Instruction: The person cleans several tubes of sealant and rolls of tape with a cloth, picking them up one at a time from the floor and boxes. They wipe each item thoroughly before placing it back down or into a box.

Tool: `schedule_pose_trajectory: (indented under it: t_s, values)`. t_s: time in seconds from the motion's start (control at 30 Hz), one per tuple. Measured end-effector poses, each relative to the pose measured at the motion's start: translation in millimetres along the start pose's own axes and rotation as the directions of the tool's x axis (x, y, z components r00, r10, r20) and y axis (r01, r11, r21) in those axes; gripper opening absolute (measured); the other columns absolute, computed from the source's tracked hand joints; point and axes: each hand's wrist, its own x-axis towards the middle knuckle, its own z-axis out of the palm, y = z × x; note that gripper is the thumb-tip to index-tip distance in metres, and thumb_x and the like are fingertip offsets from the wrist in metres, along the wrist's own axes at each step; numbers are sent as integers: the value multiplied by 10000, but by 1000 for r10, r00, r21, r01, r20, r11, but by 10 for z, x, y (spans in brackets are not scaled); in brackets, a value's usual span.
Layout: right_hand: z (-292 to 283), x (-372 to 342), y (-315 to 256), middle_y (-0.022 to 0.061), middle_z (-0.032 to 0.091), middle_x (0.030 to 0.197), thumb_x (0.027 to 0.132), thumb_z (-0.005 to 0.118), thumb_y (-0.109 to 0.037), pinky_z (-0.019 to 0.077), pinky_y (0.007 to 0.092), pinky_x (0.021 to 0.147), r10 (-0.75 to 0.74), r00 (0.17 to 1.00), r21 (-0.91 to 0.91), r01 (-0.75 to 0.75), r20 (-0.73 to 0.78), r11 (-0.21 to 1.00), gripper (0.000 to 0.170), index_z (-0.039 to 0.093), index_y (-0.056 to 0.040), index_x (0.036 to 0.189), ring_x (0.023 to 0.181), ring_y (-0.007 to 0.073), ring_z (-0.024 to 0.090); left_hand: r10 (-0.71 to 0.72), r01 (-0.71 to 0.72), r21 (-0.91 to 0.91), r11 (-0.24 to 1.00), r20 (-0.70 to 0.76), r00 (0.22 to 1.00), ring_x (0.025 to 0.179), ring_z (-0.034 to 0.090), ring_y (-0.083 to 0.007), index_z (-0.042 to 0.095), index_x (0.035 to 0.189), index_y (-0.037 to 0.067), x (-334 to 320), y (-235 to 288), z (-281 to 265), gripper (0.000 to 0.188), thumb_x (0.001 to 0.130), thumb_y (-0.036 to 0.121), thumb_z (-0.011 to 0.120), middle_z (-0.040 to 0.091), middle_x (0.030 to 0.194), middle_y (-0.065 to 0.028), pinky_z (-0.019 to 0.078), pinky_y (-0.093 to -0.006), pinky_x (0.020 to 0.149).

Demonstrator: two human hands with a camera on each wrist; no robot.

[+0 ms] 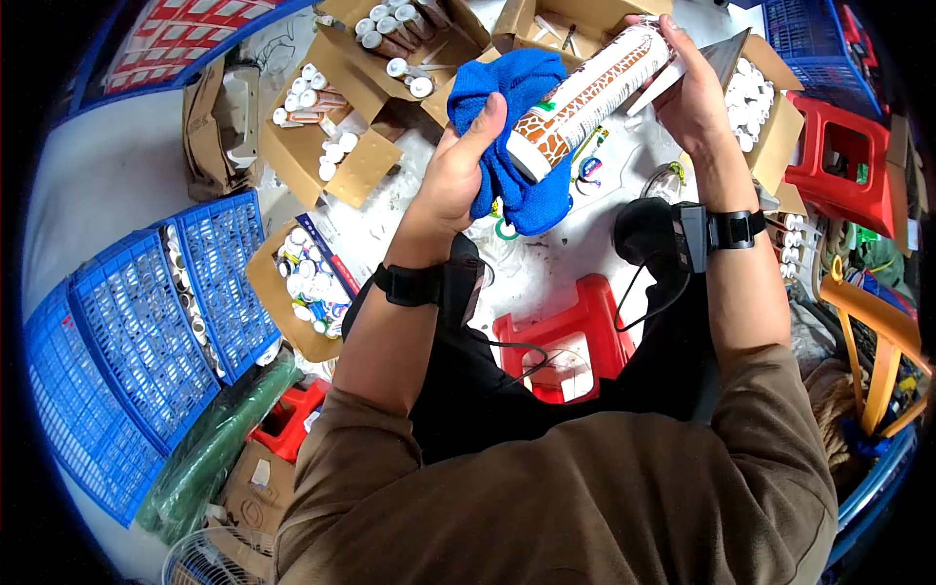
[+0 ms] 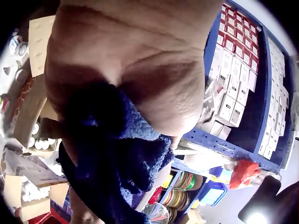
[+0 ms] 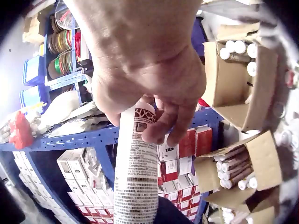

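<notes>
A white adhesive cartridge (image 1: 597,90) with a brown giraffe-like pattern is held up, tilted, in front of the person. The right hand (image 1: 694,105) grips it at its far upper end; in the right wrist view the fingers curl round the printed tube (image 3: 136,182). Bunched in the left hand (image 1: 456,174) is a blue cloth (image 1: 536,200), which lies against the tube's lower end. The left wrist view shows this cloth (image 2: 140,154) gathered under the palm, with the fingers mostly hidden behind it.
Open cardboard boxes of white-capped cartridges (image 1: 395,29) stand at the back left. Another box (image 1: 765,112) of white pieces is at the right. A box of small items (image 1: 310,278), blue crates (image 1: 146,336) and red stools (image 1: 575,336) surround the person.
</notes>
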Motion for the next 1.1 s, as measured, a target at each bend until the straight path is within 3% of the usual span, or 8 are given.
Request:
schedule_pose_trajectory:
  t_s: [0.17, 0.3, 0.37, 0.43, 0.57, 0.77, 0.93, 1.1]
  values:
    - [-56, 42, 59, 25, 660, 948, 968, 613, -273, 535, 311, 821, -63, 998, 5, 63, -13, 998, 216, 647, -82, 1064, 894, 148, 646, 54, -48, 122, 991, -47, 997, 1047, 649, -158, 593, 1268, -1, 27, -9, 3, 406, 990, 294, 616, 671, 1187, -81, 510, -313, 935]
    - [-251, 48, -142, 87, 694, 1051, 974, 577, -299, 484, 336, 854, -420, 896, -550, 281, -143, 786, 354, 670, 6, 1129, 955, 200, 637, 73, 11, 344, 939, -231, 970, 906, 679, -141, 656, 1188, 16, 151, -67, -112, 362, 948, 285, 677, 713, 1054, -57, 536, -281, 828]
    - [-212, -269, -698, 130, 716, 990, 952, 586, -371, 489, 332, 824, -558, 827, -995, -97, -74, -11, 375, 700, -45, 1099, 893, 216, 667, -12, 107, 331, 937, -278, 961, 902, 685, -152, 659, 1164, -5, 175, -7, -97, 362, 937, 276, 686, 715, 1050, -75, 540, -281, 816]
    - [-379, -316, -908, 165, 707, 1075, 921, 628, -401, 523, 398, 861, -534, 799, -952, -152, -276, 265, 434, 666, -47, 1168, 980, 257, 683, -35, 110, 293, 950, -252, 967, 924, 686, -160, 637, 1190, -20, 185, 16, -58, 392, 935, 275, 682, 710, 1069, -94, 538, -288, 838]
    - [-1539, -165, -1035, 242, 697, 1074, 859, 605, -631, 545, 439, 880, -686, 722, -974, -207, -87, -95, 706, 631, -42, 1246, 993, 383, 694, -5, 80, 344, 936, -214, 977, 939, 681, -156, 614, 1238, -25, 165, -26, 66, 406, 947, 254, 666, 704, 1090, -93, 533, -286, 852]
    - [-2393, 164, -870, 247, 675, 1143, 855, 638, -581, 523, 456, 940, -478, 680, -703, -692, -557, -165, 641, 666, -30, 1181, 1088, 391, 653, -44, 123, 416, 901, -194, 980, 971, 672, -148, 602, 1268, -19, 92, -99, 100, 393, 960, 222, 647, 693, 1130, -88, 529, -276, 860]
    - [-2905, 288, -357, 201, 700, 1100, 822, 678, -516, 526, 414, 892, -377, 740, -696, -663, -556, -275, 538, 734, -12, 1000, 1023, 339, 675, -11, 99, 449, 888, -196, 981, 996, 668, -156, 580, 1296, -32, 68, -111, 65, 419, 956, 203, 650, 681, 1167, -106, 530, -279, 880]
    - [-3036, 357, 168, 198, 662, 1223, 804, 679, -553, 504, 403, 967, -267, 538, -566, -823, -799, 35, 638, 694, -7, 1135, 1133, 340, 636, -8, 121, 457, 881, -241, 970, 1026, 662, -173, 571, 1307, -32, 82, -63, 30, 428, 953, 194, 648, 672, 1188, -113, 529, -285, 890]
